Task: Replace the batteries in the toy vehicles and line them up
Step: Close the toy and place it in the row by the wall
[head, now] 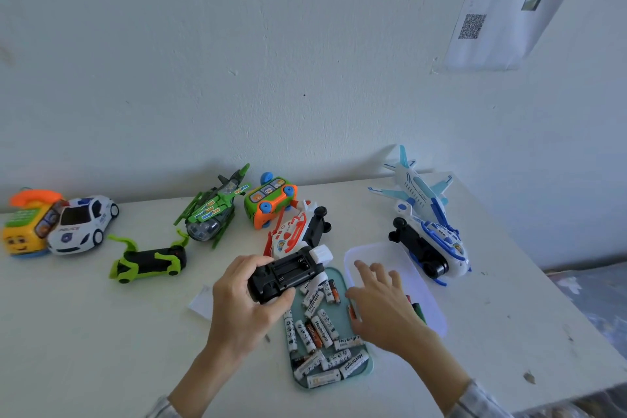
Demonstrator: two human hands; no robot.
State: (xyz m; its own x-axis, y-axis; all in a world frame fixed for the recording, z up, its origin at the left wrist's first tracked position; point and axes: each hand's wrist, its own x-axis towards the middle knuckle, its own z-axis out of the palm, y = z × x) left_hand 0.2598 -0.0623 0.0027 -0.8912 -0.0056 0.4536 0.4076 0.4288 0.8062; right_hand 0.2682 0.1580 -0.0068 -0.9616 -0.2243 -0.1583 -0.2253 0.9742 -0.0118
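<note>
Gripping upturned toy car (pixel 288 273) in left hand (pixel 242 302), right hand (pixel 380 299) above batteries (pixel 320 336)

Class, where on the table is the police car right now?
In the head view, the police car stands far left, touching the yellow toy telephone.

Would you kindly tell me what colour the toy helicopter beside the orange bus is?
The toy helicopter is green with a grey body, seen in the head view.

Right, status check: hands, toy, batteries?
Left hand grips upturned toy car, battery bay open, empty. Right hand open, hovering by battery tray. Nothing blocking.
</note>
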